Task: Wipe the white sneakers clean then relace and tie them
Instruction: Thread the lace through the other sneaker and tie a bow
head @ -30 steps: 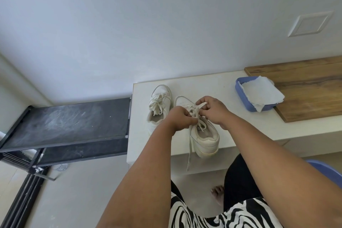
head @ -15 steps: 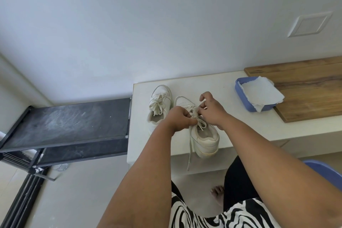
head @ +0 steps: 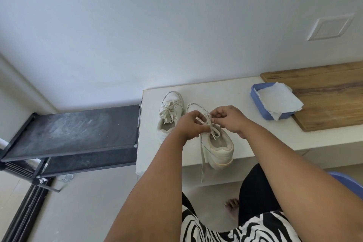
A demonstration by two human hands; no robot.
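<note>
On the white counter (head: 275,137), two white sneakers stand side by side, toes toward the wall. Over the nearer sneaker (head: 216,146), whose heel overhangs the counter edge, the left hand (head: 191,124) and right hand (head: 229,119) each pinch part of its lace (head: 209,122) with curled fingers; one loose end hangs below the edge. Beside it, the far sneaker (head: 170,112) carries a tied bow. Well to the right, a blue tray (head: 259,107) holds a white paper towel (head: 277,100), against a wooden board (head: 330,94).
</note>
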